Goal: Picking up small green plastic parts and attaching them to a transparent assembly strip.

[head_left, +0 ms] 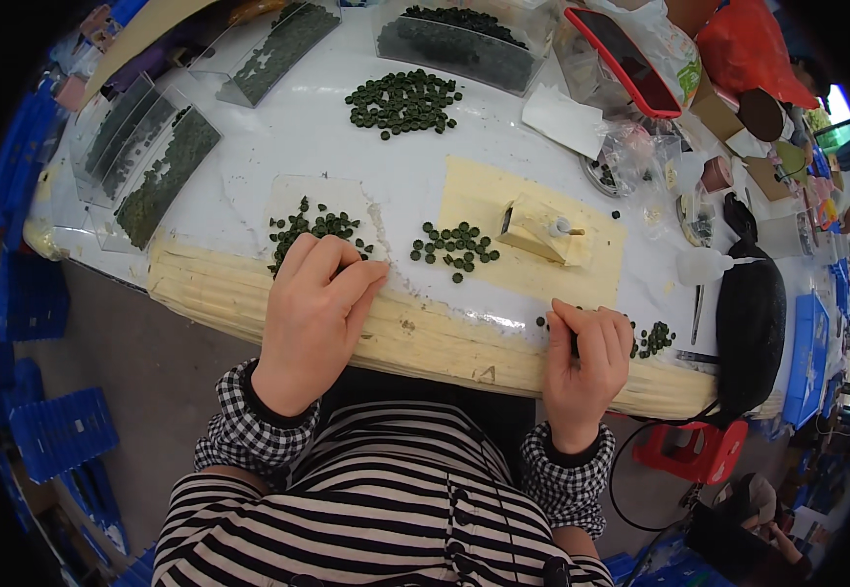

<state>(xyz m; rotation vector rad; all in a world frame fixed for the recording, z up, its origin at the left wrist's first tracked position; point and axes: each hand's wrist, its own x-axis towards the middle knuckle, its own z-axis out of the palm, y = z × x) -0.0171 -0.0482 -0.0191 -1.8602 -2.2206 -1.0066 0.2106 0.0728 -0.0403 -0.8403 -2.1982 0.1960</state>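
Note:
My left hand is at the padded table edge, fingers bent and thumb and forefinger pressed together. Whatever they hold, if anything, is too small to make out. Just beyond its knuckles, a pile of small dark green round pieces lies on a clear sheet. To the right is a loose group of similar pieces, partly on a yellow sheet. My right hand is curled over the edge, fingertips pinched, their contents hidden. Beside it lie more green pieces. A yellow taped block stands on the yellow sheet.
Clear trays of dark pieces stand at the left, with another clear tray at the back. A larger pile lies before it. Rightward are a red-cased phone, squeeze bottle, tweezers and black bag.

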